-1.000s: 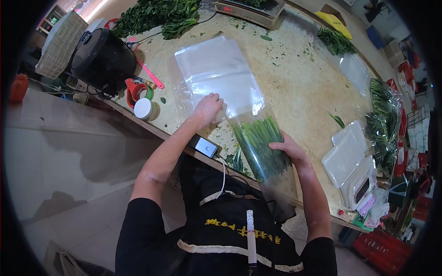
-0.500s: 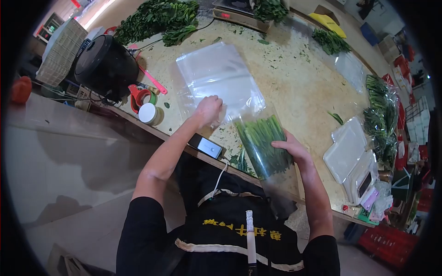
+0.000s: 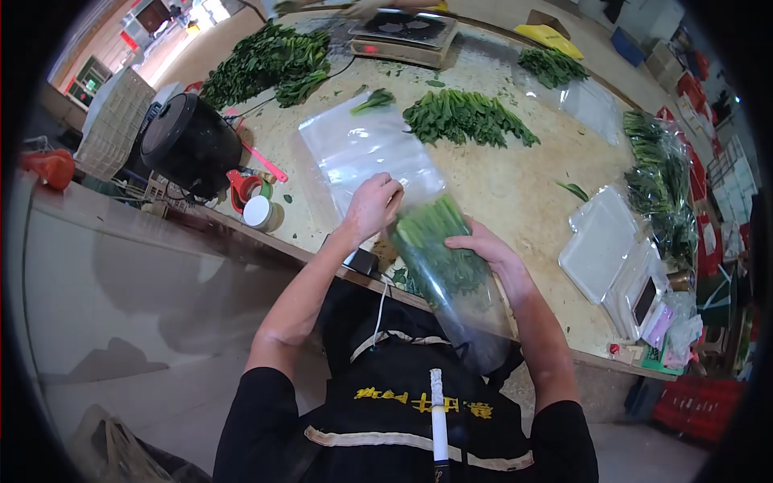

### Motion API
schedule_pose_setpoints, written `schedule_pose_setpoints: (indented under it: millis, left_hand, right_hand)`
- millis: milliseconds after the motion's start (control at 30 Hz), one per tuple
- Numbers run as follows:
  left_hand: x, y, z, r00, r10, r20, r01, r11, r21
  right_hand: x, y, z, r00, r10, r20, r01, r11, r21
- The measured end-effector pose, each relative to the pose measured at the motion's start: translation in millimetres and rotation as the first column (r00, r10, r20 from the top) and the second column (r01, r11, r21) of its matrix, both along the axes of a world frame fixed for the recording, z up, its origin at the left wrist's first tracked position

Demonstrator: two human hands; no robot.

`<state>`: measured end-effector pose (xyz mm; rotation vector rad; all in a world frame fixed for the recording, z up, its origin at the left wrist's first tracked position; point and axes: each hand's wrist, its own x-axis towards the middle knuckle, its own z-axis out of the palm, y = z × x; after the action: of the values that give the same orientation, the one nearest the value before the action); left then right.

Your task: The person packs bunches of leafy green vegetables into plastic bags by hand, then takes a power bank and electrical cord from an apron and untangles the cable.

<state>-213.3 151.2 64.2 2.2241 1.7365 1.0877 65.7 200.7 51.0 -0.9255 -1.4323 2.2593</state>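
The bagged greens (image 3: 428,245) lie between the two hands on the near side of the work, and the right grip (image 3: 478,246) is the closer: it is closed on the bundle from the side, thumb over the top, with the greens to its left. The bundle's long axis runs aslant, stem ends pointing away from the person and toward the left grip (image 3: 377,208), leaves running back toward the body, and the clear bag's tail (image 3: 481,350) hangs past the counter's edge, below the right grip. The left grip sits just beside the stem ends, fingers drawn together at the plastic; from here I can't tell whether they pinch any of it. Directly beyond the left grip a stack of flat bags (image 3: 366,149) lies on the pale counter (image 3: 523,185), and farther out past the right grip there's a loose row of greens (image 3: 471,117), with a scale (image 3: 403,40) behind it. Well off to the left grip's left stand a white-lidded jar (image 3: 258,212) and a black canister (image 3: 192,145); out to the right grip's right, an open white case (image 3: 600,245), and red crates (image 3: 692,409) below the counter.
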Motion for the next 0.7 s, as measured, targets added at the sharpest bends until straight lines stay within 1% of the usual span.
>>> schedule_pose_setpoints:
  millis: [33, 100, 167, 200, 233, 267, 333, 367, 433, 467, 500, 533, 567, 600, 633, 667, 700]
  left_hand:
    - [5.0, -1.5, 2.6, 1.0, -0.009, -0.003, 0.009, 1.0, 0.003]
    - [13.3, -8.5, 8.9, 0.997, -0.08, -0.021, 0.08, 0.997, 0.0]
    - [24.2, -16.7, 16.1, 0.993, -0.111, -0.03, 0.112, 0.994, 0.012]
    - [29.8, -19.0, 19.1, 0.99, -0.137, -0.037, 0.138, 0.99, 0.023]
    - [35.1, -19.0, 21.3, 0.992, -0.127, -0.015, 0.128, 0.99, 0.063]
    - [38.4, -18.3, 24.4, 0.99, -0.137, -0.018, 0.138, 0.988, 0.067]
    - [49.5, -16.4, 34.3, 0.992, -0.121, -0.045, 0.126, 0.983, 0.134]
    - [58.8, -17.1, 37.4, 0.99, -0.138, -0.041, 0.142, 0.981, 0.135]
    - [86.9, -17.7, 52.3, 0.997, 0.074, -0.015, -0.064, 0.933, 0.354]
    - [100.9, -11.4, 46.4, 0.999, 0.049, -0.011, -0.042, 0.934, 0.356]
    - [116.0, -3.8, 34.9, 0.956, 0.14, 0.258, -0.205, 0.949, 0.241]
    - [131.0, 2.3, 25.1, 0.834, 0.25, 0.492, -0.328, 0.942, 0.077]
    - [145.3, 10.6, 16.2, 0.54, 0.204, 0.817, -0.08, 0.978, -0.192]
    - [152.2, 18.3, 3.1, 0.541, 0.192, 0.819, -0.061, 0.98, -0.189]
    - [158.2, 26.2, -12.0, 0.448, 0.19, 0.874, 0.2, 0.931, -0.304]
    - [164.5, 32.7, -27.1, 0.353, 0.217, 0.91, 0.455, 0.81, -0.37]
    - [175.0, 36.3, -38.7, 0.488, 0.311, 0.815, 0.354, 0.783, -0.511]
  right_hand:
    - [-1.7, -0.5, 0.9, 0.999, 0.039, 0.007, -0.039, 0.999, 0.022]
    - [-1.2, -0.2, -1.9, 1.0, 0.011, -0.026, -0.011, 1.0, -0.003]
    - [4.2, -0.2, -5.7, 0.998, -0.019, -0.058, 0.017, 1.0, -0.024]
    - [8.4, -0.5, -5.9, 0.995, -0.067, -0.069, 0.066, 0.998, -0.011]
    - [12.4, -0.8, -5.8, 0.99, -0.114, -0.081, 0.115, 0.993, 0.003]
    - [18.1, -2.3, -5.2, 0.989, -0.124, -0.084, 0.125, 0.992, 0.007]
    - [32.7, -9.0, 4.8, 0.957, -0.282, -0.072, 0.287, 0.956, 0.064]
    - [41.1, -10.8, 10.3, 0.952, -0.298, -0.069, 0.302, 0.951, 0.066]
    - [59.6, -18.4, 26.0, 0.898, -0.409, -0.163, 0.429, 0.897, 0.11]
    - [70.8, -21.4, 31.7, 0.888, -0.431, -0.16, 0.45, 0.886, 0.114]
    - [81.6, -24.6, 36.8, 0.863, -0.473, -0.18, 0.497, 0.858, 0.128]
    - [91.0, -28.8, 39.3, 0.836, -0.512, -0.2, 0.541, 0.829, 0.138]
    - [99.1, -32.9, 36.6, 0.825, -0.528, -0.199, 0.558, 0.818, 0.142]
    - [106.6, -36.9, 29.5, 0.793, -0.592, -0.14, 0.609, 0.775, 0.172]
    - [113.5, -40.7, 20.1, 0.754, -0.652, -0.083, 0.653, 0.729, 0.205]
    - [119.7, -44.1, 1.3, 0.743, -0.664, -0.084, 0.664, 0.717, 0.209]
    - [126.0, -47.8, -22.6, 0.654, -0.754, -0.056, 0.756, 0.65, 0.082]
